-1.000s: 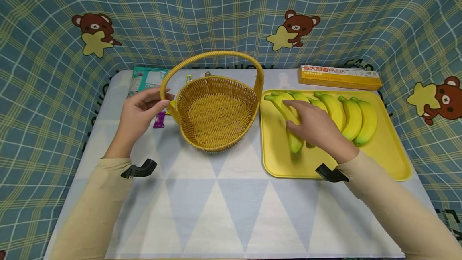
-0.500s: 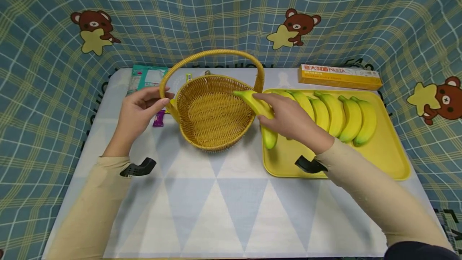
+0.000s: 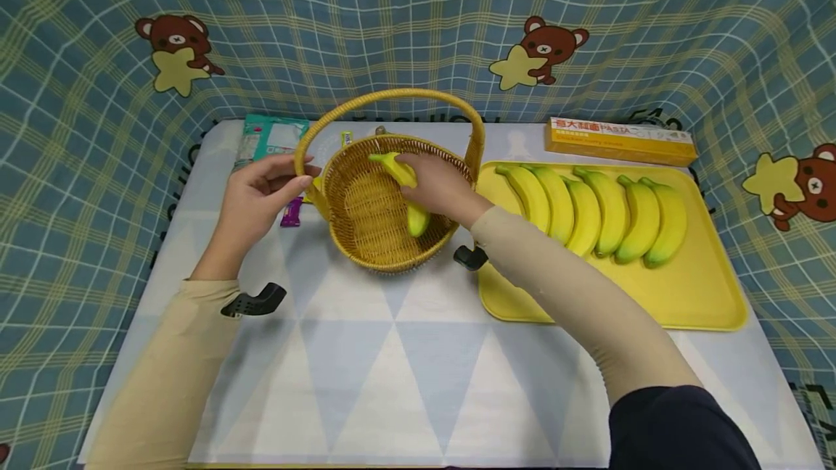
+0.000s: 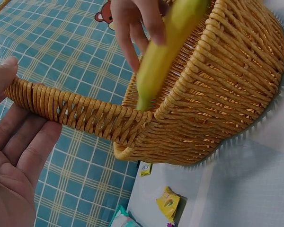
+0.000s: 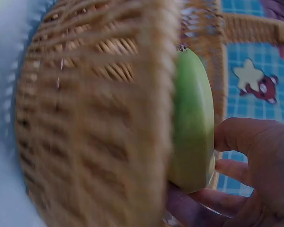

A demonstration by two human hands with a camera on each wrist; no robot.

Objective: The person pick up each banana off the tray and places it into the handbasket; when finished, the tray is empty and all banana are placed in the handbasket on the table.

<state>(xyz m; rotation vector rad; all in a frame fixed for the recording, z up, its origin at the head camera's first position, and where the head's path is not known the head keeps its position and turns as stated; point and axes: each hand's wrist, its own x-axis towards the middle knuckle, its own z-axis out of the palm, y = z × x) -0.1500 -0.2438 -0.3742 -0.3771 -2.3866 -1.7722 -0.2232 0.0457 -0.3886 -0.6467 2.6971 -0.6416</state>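
Note:
A woven wicker basket (image 3: 369,201) with a tall arched handle stands left of the tray. My left hand (image 3: 257,198) holds the handle's left side, thumb and fingers on either side of it in the left wrist view. Inside the basket's opening, my right hand (image 3: 440,183) grips a banana (image 3: 418,217) from above. The left wrist view shows that banana (image 4: 163,52) tilted, its stem end inside the rim. In the right wrist view the basket's wall hides part of the banana (image 5: 194,123), with thumb and fingers around it.
A yellow tray (image 3: 705,296) at the right bears several more bananas (image 3: 610,212) in a row. Behind it lies a pasta box (image 3: 620,142). A teal packet (image 3: 274,136), a purple wrapper (image 3: 291,213) and small yellow packets lie left of and behind the basket.
My right hand has lifted the leftmost banana off the tray and carried it left into the basket's opening. The left hand has stayed on the handle.

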